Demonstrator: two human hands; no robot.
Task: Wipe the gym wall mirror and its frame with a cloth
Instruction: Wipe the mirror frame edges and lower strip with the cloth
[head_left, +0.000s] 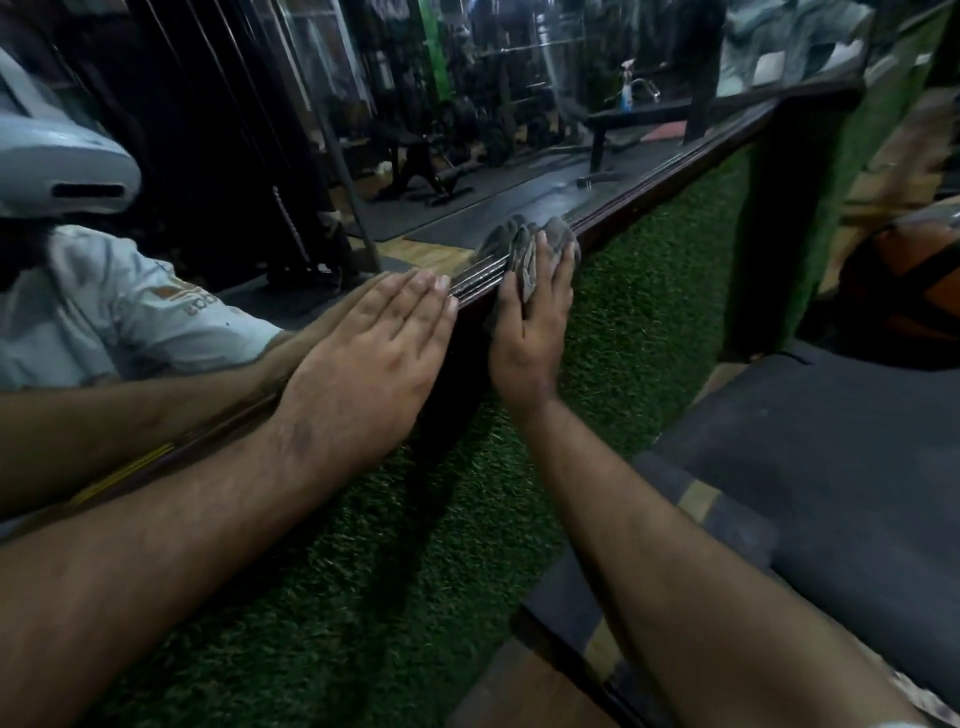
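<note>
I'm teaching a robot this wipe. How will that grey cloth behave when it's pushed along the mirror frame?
Probably floppy: the grey cloth bunches in folds under the right hand and drapes over the mirror frame. It looks light, since flat fingers alone pin it. It may snag or bunch more than slide, given the frame's ridged grooves.

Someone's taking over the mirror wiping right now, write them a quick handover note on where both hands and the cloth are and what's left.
Left hand: flat, fingers straight, resting on the mirror's lower frame, holding nothing.
Right hand: presses the grey cloth against the frame's lower edge, where it meets the green turf below.
Mirror: glass above the frame; how clean it is cannot be judged.
Done: cannot tell from here.
Left: carry on along the frame to the right, then check the glass.
</note>
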